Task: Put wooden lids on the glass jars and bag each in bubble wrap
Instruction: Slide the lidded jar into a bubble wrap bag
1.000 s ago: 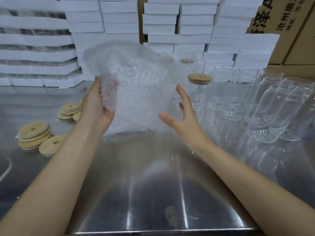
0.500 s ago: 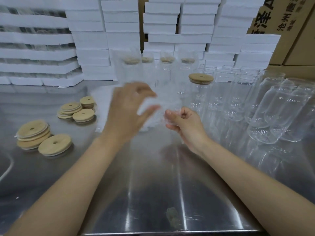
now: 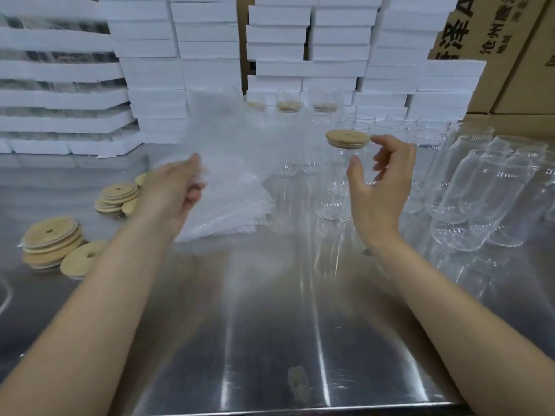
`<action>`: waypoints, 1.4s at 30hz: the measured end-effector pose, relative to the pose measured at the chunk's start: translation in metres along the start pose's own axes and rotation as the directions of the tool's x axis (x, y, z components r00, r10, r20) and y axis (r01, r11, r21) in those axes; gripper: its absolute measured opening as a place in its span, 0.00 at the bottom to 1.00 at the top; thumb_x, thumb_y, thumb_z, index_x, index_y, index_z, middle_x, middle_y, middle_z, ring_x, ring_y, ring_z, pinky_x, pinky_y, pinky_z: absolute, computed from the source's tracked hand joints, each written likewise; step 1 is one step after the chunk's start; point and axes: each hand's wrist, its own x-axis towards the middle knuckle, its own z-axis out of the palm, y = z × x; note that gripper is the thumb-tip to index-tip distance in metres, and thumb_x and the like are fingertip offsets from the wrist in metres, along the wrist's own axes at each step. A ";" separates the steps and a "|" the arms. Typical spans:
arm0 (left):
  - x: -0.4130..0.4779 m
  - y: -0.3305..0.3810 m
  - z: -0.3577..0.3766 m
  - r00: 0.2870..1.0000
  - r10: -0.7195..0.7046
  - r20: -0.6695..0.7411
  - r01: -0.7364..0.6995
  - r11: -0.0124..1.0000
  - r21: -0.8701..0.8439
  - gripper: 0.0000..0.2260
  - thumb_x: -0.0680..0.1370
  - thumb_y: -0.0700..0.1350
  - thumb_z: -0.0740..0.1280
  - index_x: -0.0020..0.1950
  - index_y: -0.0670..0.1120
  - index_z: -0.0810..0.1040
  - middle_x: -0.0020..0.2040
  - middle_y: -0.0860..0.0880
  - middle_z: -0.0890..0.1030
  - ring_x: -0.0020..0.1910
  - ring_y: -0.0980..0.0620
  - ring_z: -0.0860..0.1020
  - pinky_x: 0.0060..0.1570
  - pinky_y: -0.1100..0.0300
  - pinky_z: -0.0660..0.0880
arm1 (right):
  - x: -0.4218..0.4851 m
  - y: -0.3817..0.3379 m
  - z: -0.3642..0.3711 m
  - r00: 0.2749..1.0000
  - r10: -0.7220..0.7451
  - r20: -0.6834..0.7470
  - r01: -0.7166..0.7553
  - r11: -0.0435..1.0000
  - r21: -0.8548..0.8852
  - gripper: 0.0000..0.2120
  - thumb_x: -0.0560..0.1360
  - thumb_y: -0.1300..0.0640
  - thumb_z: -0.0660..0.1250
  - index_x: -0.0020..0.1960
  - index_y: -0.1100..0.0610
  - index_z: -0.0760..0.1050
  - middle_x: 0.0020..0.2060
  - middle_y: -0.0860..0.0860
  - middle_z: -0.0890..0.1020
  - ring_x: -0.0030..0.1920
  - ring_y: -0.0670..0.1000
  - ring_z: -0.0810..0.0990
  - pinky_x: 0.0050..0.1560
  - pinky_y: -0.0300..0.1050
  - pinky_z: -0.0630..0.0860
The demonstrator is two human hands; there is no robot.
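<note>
Right hand (image 3: 380, 187) let go of bubble bag (image 3: 228, 136), moved right toward lidded jar (image 3: 347, 140); fingers loose, holding nothing. Left hand (image 3: 171, 190) grips bag, raised above bag pile (image 3: 237, 211) on desk (image 3: 270, 325). Better: take jar by body, keep bag mouth open.

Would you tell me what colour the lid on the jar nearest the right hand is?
The wooden lid is pale tan; the head view shows it.
</note>
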 end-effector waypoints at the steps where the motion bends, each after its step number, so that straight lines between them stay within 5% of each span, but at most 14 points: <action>1: 0.003 0.006 -0.004 0.998 0.011 -0.063 -0.019 0.993 -0.119 0.09 0.80 0.42 0.65 0.40 0.47 0.72 0.27 0.56 0.77 0.23 0.62 0.71 0.22 0.71 0.64 | 0.006 0.004 -0.002 0.999 -0.037 0.038 0.040 0.995 -0.088 0.19 0.73 0.59 0.69 0.63 0.55 0.73 0.49 0.42 0.67 0.49 0.47 0.71 0.48 0.30 0.67; 3: 0.004 0.016 -0.010 0.924 0.269 -0.271 -0.300 0.951 -0.078 0.09 0.79 0.42 0.67 0.40 0.49 0.71 0.30 0.55 0.77 0.27 0.60 0.72 0.28 0.67 0.68 | 0.012 0.012 -0.004 0.986 -0.073 0.152 0.103 0.974 -0.202 0.25 0.74 0.57 0.71 0.69 0.55 0.70 0.59 0.50 0.65 0.60 0.51 0.68 0.54 0.22 0.61; 5: 0.002 0.021 -0.014 0.680 0.640 -0.356 -0.622 0.762 0.182 0.08 0.77 0.43 0.68 0.42 0.51 0.71 0.36 0.54 0.74 0.34 0.56 0.72 0.37 0.60 0.72 | 0.013 0.017 -0.003 0.966 -0.022 0.256 0.076 0.976 -0.202 0.25 0.74 0.55 0.71 0.70 0.52 0.70 0.68 0.57 0.61 0.70 0.55 0.63 0.54 0.17 0.57; 8: -0.007 0.017 -0.006 0.370 0.912 -0.177 -0.775 0.408 0.483 0.06 0.78 0.43 0.66 0.45 0.53 0.73 0.40 0.59 0.73 0.38 0.63 0.70 0.42 0.68 0.67 | 0.008 0.023 -0.002 0.939 0.059 0.340 0.007 0.982 -0.189 0.24 0.75 0.54 0.69 0.70 0.47 0.68 0.74 0.53 0.53 0.75 0.50 0.59 0.56 0.24 0.61; 10: -0.012 0.005 0.000 0.295 0.953 0.068 -0.787 0.202 0.583 0.05 0.77 0.38 0.66 0.46 0.48 0.76 0.41 0.57 0.76 0.40 0.62 0.72 0.43 0.66 0.67 | 0.005 0.026 -0.002 0.941 0.049 0.335 0.013 0.983 -0.183 0.27 0.75 0.55 0.70 0.71 0.49 0.65 0.74 0.53 0.53 0.71 0.35 0.58 0.56 0.26 0.63; 12: -0.012 -0.011 0.005 0.387 0.862 0.327 -0.754 0.092 0.650 0.01 0.76 0.39 0.68 0.44 0.44 0.79 0.42 0.48 0.79 0.43 0.49 0.74 0.45 0.54 0.69 | 0.005 0.028 0.000 0.944 0.045 0.327 -0.005 0.993 -0.122 0.30 0.74 0.55 0.71 0.71 0.52 0.61 0.71 0.53 0.58 0.65 0.27 0.60 0.56 0.21 0.63; 14: -0.010 -0.027 0.009 0.587 0.667 0.460 -0.655 0.056 0.754 0.08 0.76 0.47 0.69 0.43 0.42 0.81 0.43 0.44 0.80 0.46 0.42 0.74 0.47 0.49 0.67 | 0.005 0.028 -0.001 0.938 0.105 0.330 -0.091 0.994 -0.058 0.31 0.73 0.54 0.73 0.68 0.47 0.59 0.67 0.49 0.64 0.64 0.40 0.68 0.62 0.34 0.70; 16: -0.007 -0.040 0.008 0.725 0.503 0.470 -0.569 0.055 0.820 0.12 0.78 0.50 0.67 0.43 0.42 0.82 0.45 0.43 0.80 0.48 0.40 0.75 0.49 0.50 0.66 | 0.004 0.026 -0.002 0.937 0.139 0.320 -0.131 0.990 -0.045 0.31 0.71 0.51 0.75 0.64 0.42 0.58 0.65 0.47 0.67 0.60 0.48 0.74 0.59 0.46 0.75; 19: -0.008 -0.045 0.005 0.819 0.406 0.405 -0.484 0.112 0.868 0.16 0.78 0.46 0.64 0.36 0.36 0.79 0.39 0.39 0.79 0.43 0.38 0.76 0.44 0.52 0.70 | 0.002 0.022 -0.003 0.949 0.173 0.264 -0.184 0.983 0.015 0.31 0.69 0.50 0.76 0.61 0.44 0.58 0.62 0.47 0.69 0.55 0.46 0.78 0.53 0.46 0.79; 24: -0.010 -0.040 0.003 0.896 0.349 0.273 -0.384 0.305 0.872 0.07 0.74 0.40 0.64 0.41 0.40 0.81 0.40 0.45 0.81 0.41 0.43 0.78 0.41 0.55 0.74 | 0.001 0.019 0.004 0.899 0.376 0.224 -0.423 0.878 0.223 0.26 0.72 0.52 0.74 0.56 0.49 0.56 0.57 0.48 0.68 0.53 0.53 0.82 0.50 0.56 0.82; 28: -0.010 -0.040 0.005 0.938 0.293 0.183 -0.310 0.478 0.822 0.05 0.71 0.37 0.67 0.35 0.42 0.76 0.35 0.51 0.79 0.40 0.47 0.78 0.34 0.60 0.71 | 0.003 0.019 0.007 0.815 0.522 0.251 -0.580 0.730 0.362 0.25 0.72 0.50 0.74 0.53 0.49 0.57 0.62 0.57 0.67 0.46 0.50 0.84 0.41 0.53 0.83; 33: -0.014 -0.036 0.008 0.765 0.624 0.160 -0.546 0.497 0.674 0.12 0.73 0.39 0.68 0.35 0.48 0.68 0.37 0.52 0.79 0.38 0.56 0.76 0.40 0.63 0.71 | 0.007 0.017 0.006 0.742 0.604 0.291 -0.663 0.597 0.452 0.27 0.68 0.46 0.75 0.54 0.49 0.59 0.61 0.56 0.68 0.47 0.54 0.83 0.37 0.49 0.82; 42: -0.016 -0.047 0.012 0.895 0.412 0.173 -0.415 0.623 0.662 0.08 0.78 0.41 0.66 0.43 0.47 0.68 0.36 0.46 0.80 0.27 0.58 0.79 0.32 0.55 0.77 | 0.005 0.013 0.006 0.658 0.657 0.367 -0.746 0.508 0.429 0.23 0.75 0.47 0.70 0.62 0.52 0.63 0.60 0.54 0.73 0.44 0.54 0.83 0.36 0.49 0.81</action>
